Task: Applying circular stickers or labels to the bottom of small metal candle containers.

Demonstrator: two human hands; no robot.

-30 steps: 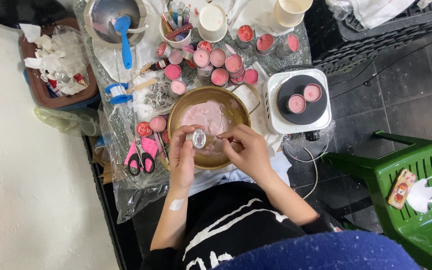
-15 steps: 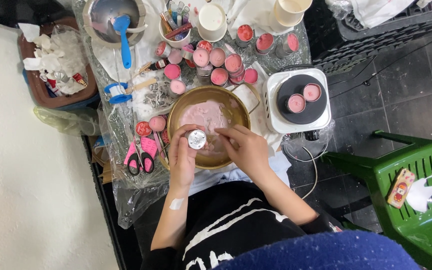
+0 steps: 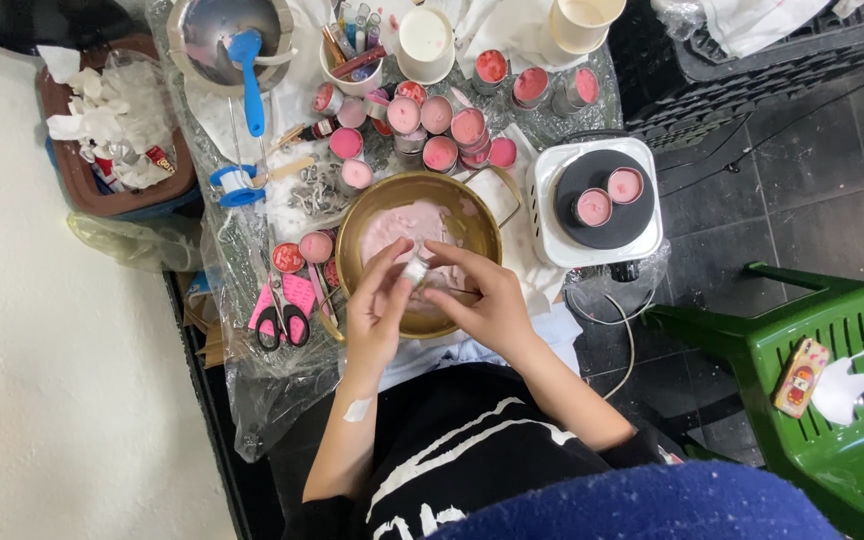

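A small clear cup [image 3: 414, 272] is pinched between the fingertips of the left hand [image 3: 377, 315] and the right hand [image 3: 482, 305], both closed on it, directly above the brass bowl [image 3: 352, 235] of pink wax. The cup is best kept level and low over the bowl, so that any drips are caught there. Filled pink tins [image 3: 437, 115] are crowded just beyond the bowl on the worktop [image 3: 252, 400]; scissors [image 3: 280, 318] lie to its left and should be avoided by the elbows.

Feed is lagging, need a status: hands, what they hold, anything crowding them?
Left hand and right hand both pinch a small metal cup. Held over brass bowl of pink wax. Scissors and filled cups close on the left.
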